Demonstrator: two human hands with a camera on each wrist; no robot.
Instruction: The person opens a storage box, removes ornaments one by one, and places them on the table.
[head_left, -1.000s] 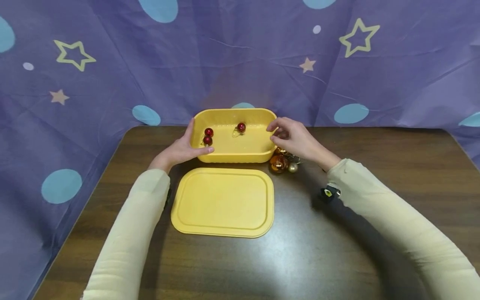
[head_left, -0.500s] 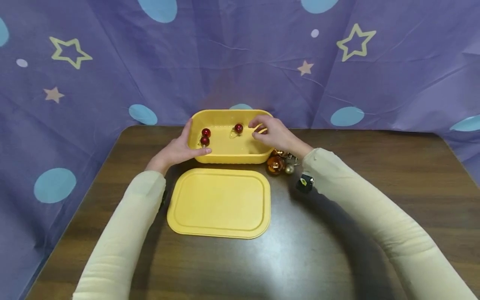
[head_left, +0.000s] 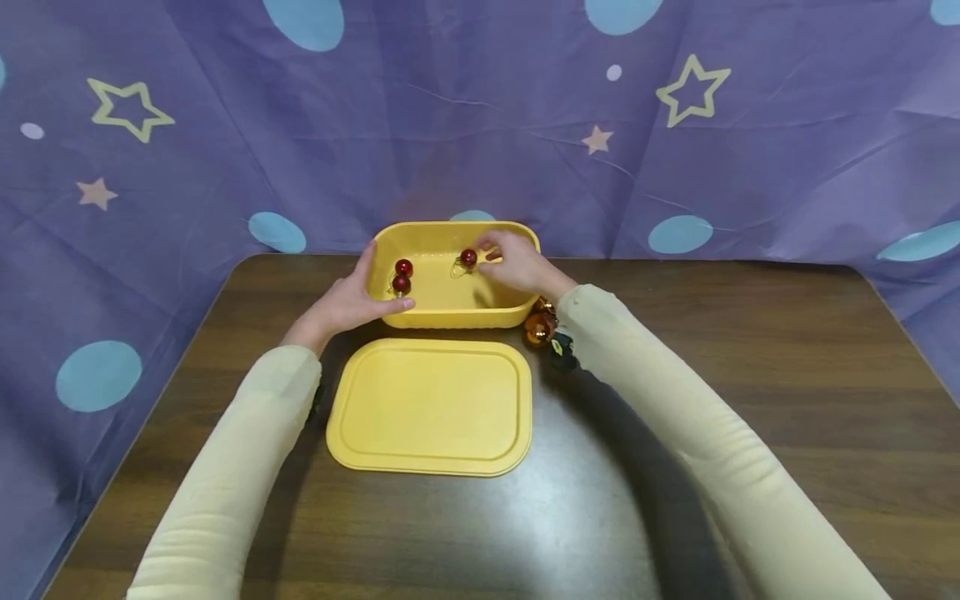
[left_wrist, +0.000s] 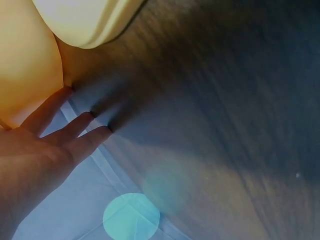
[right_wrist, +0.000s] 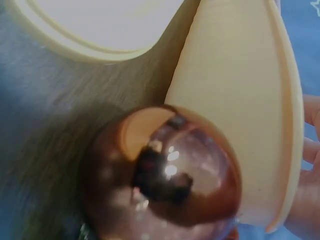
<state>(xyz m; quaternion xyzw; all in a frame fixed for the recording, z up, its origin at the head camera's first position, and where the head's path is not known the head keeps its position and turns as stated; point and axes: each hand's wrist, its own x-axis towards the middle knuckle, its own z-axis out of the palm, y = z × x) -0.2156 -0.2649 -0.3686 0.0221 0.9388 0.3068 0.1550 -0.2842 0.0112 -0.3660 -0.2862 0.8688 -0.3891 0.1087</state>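
Note:
A yellow plastic box (head_left: pixel 450 318) stands near the table's back edge with several red Christmas baubles inside. Two of them (head_left: pixel 402 276) lie at its left end, and a third red bauble (head_left: pixel 468 257) rests near its middle. My left hand (head_left: pixel 343 307) spans the box's left end, thumb along the front rim; in the left wrist view, fingers (left_wrist: pixel 80 132) stretch out straight by its wall. My right hand (head_left: pixel 513 262) reaches over the right rim into the box, fingertips right at the third bauble. Its thumb and forefinger stand apart.
A matching yellow lid (head_left: pixel 431 408) lies flat in front of the box. Copper baubles (head_left: pixel 539 330) sit against the box's right front corner, partly hidden by the right sleeve. One copper bauble (right_wrist: pixel 165 175) looms large in the right wrist view. A purple curtain (head_left: pixel 420 158) hangs behind the table.
My right hand has moved left from the box's right rim into the box, up to the third red bauble. The left hand stays at the left end. The whole view has shifted slightly.

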